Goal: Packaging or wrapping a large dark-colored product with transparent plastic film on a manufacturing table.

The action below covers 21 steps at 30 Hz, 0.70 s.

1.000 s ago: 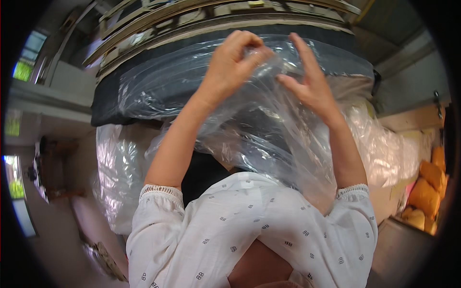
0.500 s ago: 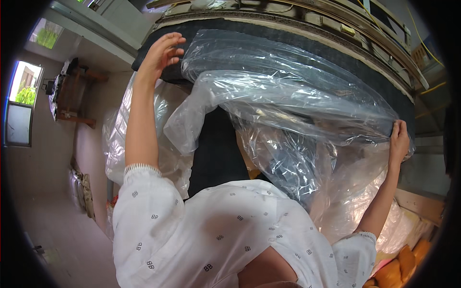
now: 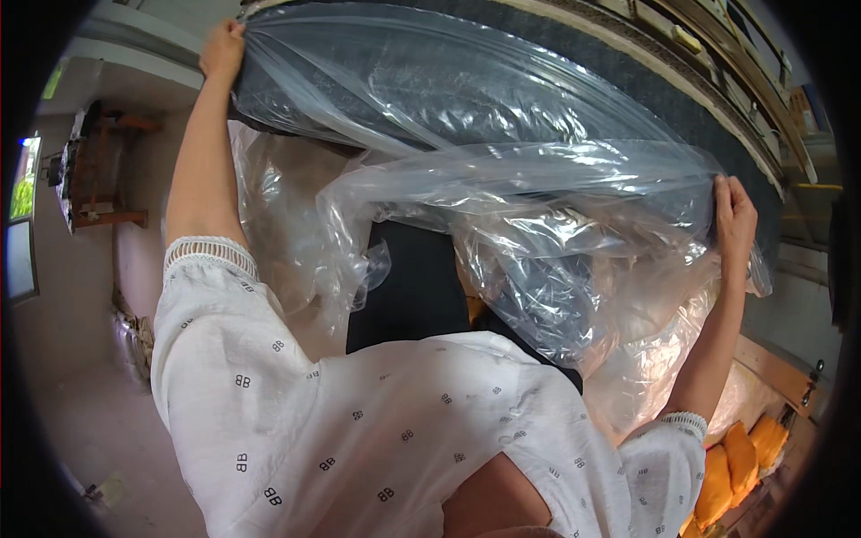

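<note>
A large sheet of clear plastic film [image 3: 466, 99] lies stretched over a dark-covered work surface [image 3: 619, 58]. My left hand [image 3: 224, 49] is closed on the film's far left corner, with folds fanning out from the grip. At the right, my right hand [image 3: 735, 211] pinches the film's edge near the end of the surface. Between the hands the film sags in a loose, crinkled fold, and more of it hangs over the near edge around my dark-clad legs [image 3: 408, 278].
Wooden rails and metal parts [image 3: 691, 36] run along the back of the surface. More bunched clear plastic [image 3: 278, 233] hangs at the left. Orange pieces [image 3: 735, 462] lie low at the right. A wooden stand [image 3: 117, 170] is by the left wall.
My left hand, open before, has moved left and away and now grips the film, pulling it taut to the left. My right hand still holds its edge, slightly farther away.
</note>
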Each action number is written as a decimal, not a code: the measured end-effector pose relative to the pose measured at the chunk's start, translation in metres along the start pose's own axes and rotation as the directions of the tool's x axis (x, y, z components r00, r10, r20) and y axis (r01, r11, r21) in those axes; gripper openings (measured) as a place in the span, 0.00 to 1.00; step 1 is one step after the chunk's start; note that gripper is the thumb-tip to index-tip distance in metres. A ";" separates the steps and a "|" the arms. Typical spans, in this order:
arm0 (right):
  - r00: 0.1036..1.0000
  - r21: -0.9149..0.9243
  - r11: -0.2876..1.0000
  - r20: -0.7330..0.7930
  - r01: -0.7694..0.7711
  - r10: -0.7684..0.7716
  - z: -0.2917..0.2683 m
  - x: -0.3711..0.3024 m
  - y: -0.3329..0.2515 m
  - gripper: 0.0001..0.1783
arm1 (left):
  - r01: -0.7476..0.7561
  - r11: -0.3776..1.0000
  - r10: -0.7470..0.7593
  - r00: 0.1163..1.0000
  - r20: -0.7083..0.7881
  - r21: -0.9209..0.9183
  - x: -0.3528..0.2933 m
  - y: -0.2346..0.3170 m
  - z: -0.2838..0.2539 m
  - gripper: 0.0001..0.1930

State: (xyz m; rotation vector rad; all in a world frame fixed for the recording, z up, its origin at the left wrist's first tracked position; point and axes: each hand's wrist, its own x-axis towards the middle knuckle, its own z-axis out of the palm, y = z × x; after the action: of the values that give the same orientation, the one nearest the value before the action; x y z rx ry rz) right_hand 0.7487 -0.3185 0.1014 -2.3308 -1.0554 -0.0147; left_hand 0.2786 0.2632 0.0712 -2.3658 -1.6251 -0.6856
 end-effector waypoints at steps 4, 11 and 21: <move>0.982 -0.197 0.978 -0.187 -0.071 0.034 0.008 0.000 0.000 0.20 | -0.052 0.996 0.046 0.995 -0.091 -0.065 0.008 -0.005 0.006 0.13; 0.979 -0.230 0.970 -0.199 -0.079 0.033 0.003 -0.002 0.017 0.22 | -0.359 0.591 0.397 0.909 -0.127 -0.722 -0.177 0.172 -0.122 0.15; 0.971 -0.048 0.999 -0.241 -0.011 -0.001 0.007 0.008 0.032 0.20 | -0.120 0.898 0.194 0.971 0.137 -0.424 -0.308 0.089 -0.113 0.13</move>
State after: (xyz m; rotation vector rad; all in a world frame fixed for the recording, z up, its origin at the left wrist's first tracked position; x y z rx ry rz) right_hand 0.7748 -0.3259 0.0814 -2.3043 -0.9365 -0.3174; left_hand 0.2404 -0.0717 0.0330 -2.8967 -1.4399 -0.8838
